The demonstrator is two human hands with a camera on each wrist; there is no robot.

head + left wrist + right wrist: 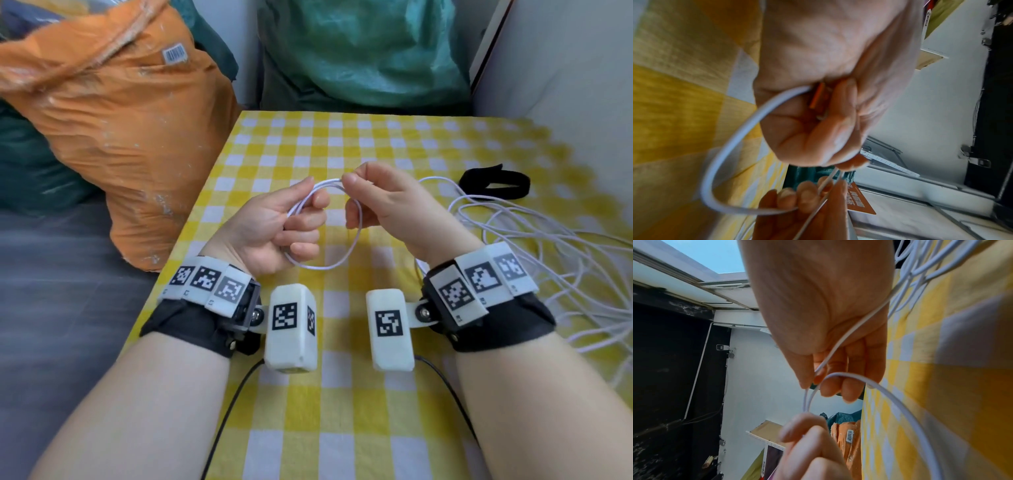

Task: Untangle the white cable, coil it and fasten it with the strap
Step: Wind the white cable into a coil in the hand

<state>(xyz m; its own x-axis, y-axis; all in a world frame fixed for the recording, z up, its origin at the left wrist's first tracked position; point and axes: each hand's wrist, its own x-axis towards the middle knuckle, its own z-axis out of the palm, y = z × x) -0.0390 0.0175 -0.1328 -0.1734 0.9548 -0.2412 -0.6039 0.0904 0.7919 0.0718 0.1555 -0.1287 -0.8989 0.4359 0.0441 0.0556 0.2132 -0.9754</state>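
Note:
Above the middle of the table I hold a small loop of the white cable [356,236] between both hands. My left hand [291,222] grips the loop with curled fingers; an orange-tipped plug end shows inside its fist in the left wrist view, where the cable [725,152] arcs out. My right hand [356,192] pinches the cable's top between thumb and forefinger. In the right wrist view the cable [840,344] runs across the palm to that pinch. The rest of the cable lies in a loose tangle [534,246] at the right. The black strap [496,183] lies beyond it.
The table [308,144] wears a yellow-and-white checked cloth. An orange sack [113,113] leans at its left edge and a green bag [363,51] stands behind the far edge. A white wall panel [565,68] closes the right side. Black wrist-camera leads trail near the front.

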